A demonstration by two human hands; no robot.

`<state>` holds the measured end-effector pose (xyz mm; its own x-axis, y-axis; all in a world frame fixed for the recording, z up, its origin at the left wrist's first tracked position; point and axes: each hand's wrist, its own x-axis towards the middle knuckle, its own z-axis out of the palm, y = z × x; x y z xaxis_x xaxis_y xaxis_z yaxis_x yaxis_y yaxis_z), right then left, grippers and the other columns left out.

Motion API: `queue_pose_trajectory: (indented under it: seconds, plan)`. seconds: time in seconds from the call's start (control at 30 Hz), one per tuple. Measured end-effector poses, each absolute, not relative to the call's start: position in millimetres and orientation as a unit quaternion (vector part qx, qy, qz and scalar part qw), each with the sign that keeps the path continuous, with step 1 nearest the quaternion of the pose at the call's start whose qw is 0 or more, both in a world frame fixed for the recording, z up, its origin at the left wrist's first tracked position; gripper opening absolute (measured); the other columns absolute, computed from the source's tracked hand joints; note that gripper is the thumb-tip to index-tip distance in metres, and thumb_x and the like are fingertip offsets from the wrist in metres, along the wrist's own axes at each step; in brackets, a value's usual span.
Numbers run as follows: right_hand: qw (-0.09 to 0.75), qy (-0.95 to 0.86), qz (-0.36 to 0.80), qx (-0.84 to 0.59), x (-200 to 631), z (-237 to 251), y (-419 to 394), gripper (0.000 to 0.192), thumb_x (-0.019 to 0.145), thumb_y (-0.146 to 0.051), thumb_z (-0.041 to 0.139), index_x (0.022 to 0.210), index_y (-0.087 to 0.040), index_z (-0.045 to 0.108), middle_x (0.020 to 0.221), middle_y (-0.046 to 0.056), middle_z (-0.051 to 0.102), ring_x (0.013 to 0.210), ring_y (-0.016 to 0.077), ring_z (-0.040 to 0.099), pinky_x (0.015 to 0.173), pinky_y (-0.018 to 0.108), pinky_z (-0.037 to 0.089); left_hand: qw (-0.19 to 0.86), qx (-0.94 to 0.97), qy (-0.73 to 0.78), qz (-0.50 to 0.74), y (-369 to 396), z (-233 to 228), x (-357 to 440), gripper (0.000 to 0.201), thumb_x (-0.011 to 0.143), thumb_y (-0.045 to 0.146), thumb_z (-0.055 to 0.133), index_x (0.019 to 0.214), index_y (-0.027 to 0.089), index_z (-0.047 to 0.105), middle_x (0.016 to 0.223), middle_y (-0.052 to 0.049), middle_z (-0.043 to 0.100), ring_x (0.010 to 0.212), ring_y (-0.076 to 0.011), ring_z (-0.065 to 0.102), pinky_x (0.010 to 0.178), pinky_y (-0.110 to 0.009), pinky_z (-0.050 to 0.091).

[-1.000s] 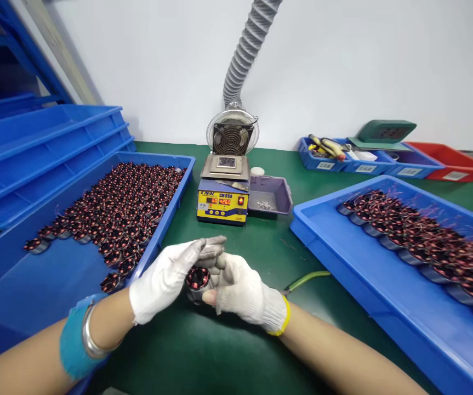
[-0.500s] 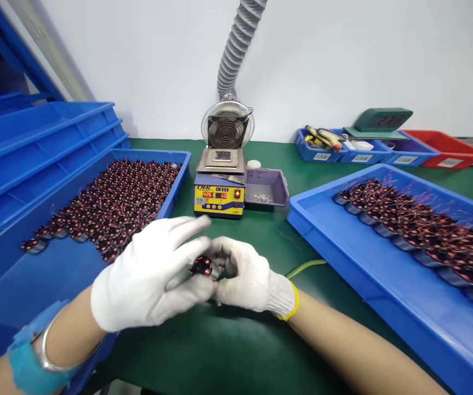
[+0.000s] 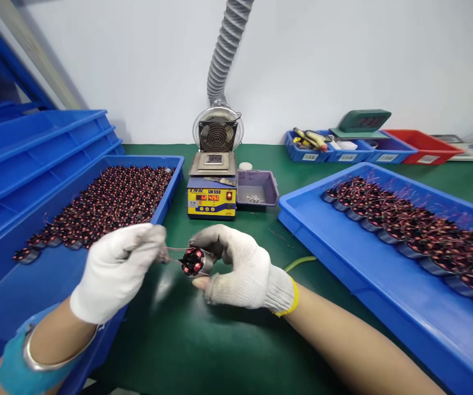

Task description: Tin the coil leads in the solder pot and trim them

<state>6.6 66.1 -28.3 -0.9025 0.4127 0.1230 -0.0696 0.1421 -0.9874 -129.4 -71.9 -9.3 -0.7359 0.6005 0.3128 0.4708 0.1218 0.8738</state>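
My right hand (image 3: 246, 271), in a white knit glove, grips a small round motor stator (image 3: 194, 261) with red copper windings above the green mat. Thin wire leads (image 3: 169, 254) stretch from the stator to the left. My left hand (image 3: 117, 269), also gloved, pinches those leads at its fingertips, a short way left of the stator. Both hands hover between the two blue trays, in front of the solder pot.
A blue tray (image 3: 22, 285) on the left holds several stators, and another blue tray (image 3: 343, 258) on the right holds more in rows. A yellow solder pot (image 3: 211, 195) with fan and exhaust hose (image 3: 223, 49) stands behind, beside a grey dish (image 3: 256, 189). Small bins (image 3: 343, 156) sit far right.
My left hand has drawn away to the left from the stator, pulling its wire leads out straight. My right hand has turned the stator so the windings face left.
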Motion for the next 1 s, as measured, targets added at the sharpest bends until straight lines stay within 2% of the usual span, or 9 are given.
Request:
queue_pose_trajectory:
  seconds: [0.13,0.27,0.33,0.43,0.53,0.67,0.83,0.9,1.0]
  plan:
    - [0.203,-0.709,0.662,-0.134,7.9,-30.1,70.8,0.040,0.055,-0.013,0.068,0.093,-0.016,0.058,0.078,0.000,0.063,0.068,0.0120,0.062,0.066,0.027,0.053,-0.041,0.360,0.624,0.692,-70.1,-4.7,-147.9,0.038,0.082,0.039,0.056,0.050,0.020,0.048,0.046,0.004,0.047,0.051,-0.0125,0.054,0.051,-0.027,0.042]
    - [0.189,-0.691,0.683,-0.139,7.6,-30.7,72.4,0.041,0.054,-0.013,0.068,0.093,-0.015,0.056,0.082,0.002,0.064,0.072,0.0134,0.063,0.071,0.029,0.053,0.100,0.397,0.640,0.650,-65.7,-15.6,-153.4,0.052,0.083,0.066,0.036,0.070,0.020,0.058,0.068,-0.001,0.062,0.063,-0.0162,0.058,0.059,-0.031,0.046]
    - [0.181,-0.700,0.674,-0.151,7.2,-30.6,71.4,0.041,0.053,-0.013,0.068,0.092,-0.015,0.056,0.084,0.002,0.064,0.073,0.0139,0.062,0.071,0.030,0.053,0.149,0.448,0.676,0.566,-63.0,-22.4,-145.1,0.050,0.080,0.067,0.042,0.080,0.020,0.060,0.076,-0.002,0.062,0.066,-0.0165,0.057,0.062,-0.030,0.046]
    - [0.177,-0.710,0.661,-0.167,7.2,-31.9,69.8,0.041,0.053,-0.013,0.069,0.092,-0.015,0.057,0.085,0.003,0.064,0.074,0.0145,0.062,0.072,0.031,0.053,0.160,0.460,0.736,0.470,-59.2,-26.0,-130.5,0.039,0.080,0.058,0.051,0.074,0.020,0.058,0.070,-0.001,0.058,0.064,-0.0155,0.054,0.061,-0.028,0.044]
    - [0.183,-0.685,0.689,-0.152,7.1,-35.6,70.6,0.040,0.053,-0.013,0.067,0.091,-0.015,0.055,0.084,0.002,0.063,0.075,0.0142,0.062,0.074,0.031,0.052,0.129,0.400,0.744,0.519,-56.6,-24.9,-128.1,0.039,0.082,0.056,0.047,0.075,0.019,0.057,0.072,-0.002,0.060,0.063,-0.0152,0.055,0.061,-0.027,0.045]
    - [0.235,-0.651,0.704,-0.161,0.7,-38.2,86.9,0.041,0.053,-0.016,0.067,0.091,-0.015,0.054,0.083,0.002,0.062,0.073,0.0135,0.061,0.070,0.029,0.052,0.152,0.311,0.712,0.611,-51.5,-30.7,-138.7,0.051,0.083,0.063,0.036,0.096,0.017,0.055,0.091,-0.006,0.065,0.065,-0.0161,0.059,0.061,-0.029,0.048]
    - [0.296,-0.685,0.619,-0.244,-31.1,-17.5,148.8,0.035,0.064,-0.029,0.063,0.096,-0.016,0.057,0.079,0.001,0.063,0.060,0.0100,0.058,0.059,0.024,0.051,0.300,0.359,0.782,0.412,-44.4,-48.2,-133.8,0.067,0.077,0.065,0.047,0.125,0.018,0.048,0.105,-0.009,0.065,0.089,-0.0224,0.063,0.081,-0.034,0.047]
    - [0.294,-0.741,0.512,-0.318,-49.2,-2.1,178.8,0.029,0.074,-0.039,0.055,0.091,-0.016,0.061,0.068,0.001,0.062,0.053,0.0105,0.057,0.056,0.023,0.049,0.339,0.394,0.797,0.309,-44.2,-54.8,-131.3,0.072,0.076,0.066,0.047,0.132,0.021,0.045,0.108,-0.008,0.065,0.095,-0.0247,0.062,0.085,-0.036,0.045]
    - [0.269,-0.804,0.365,-0.384,-76.6,19.5,214.7,0.043,0.080,-0.054,0.045,0.079,-0.016,0.064,0.061,0.003,0.061,0.057,0.0147,0.060,0.060,0.025,0.049,0.349,0.429,0.805,0.216,-45.8,-62.1,-134.5,0.075,0.074,0.067,0.046,0.135,0.024,0.044,0.113,-0.009,0.065,0.102,-0.0281,0.060,0.087,-0.037,0.044]
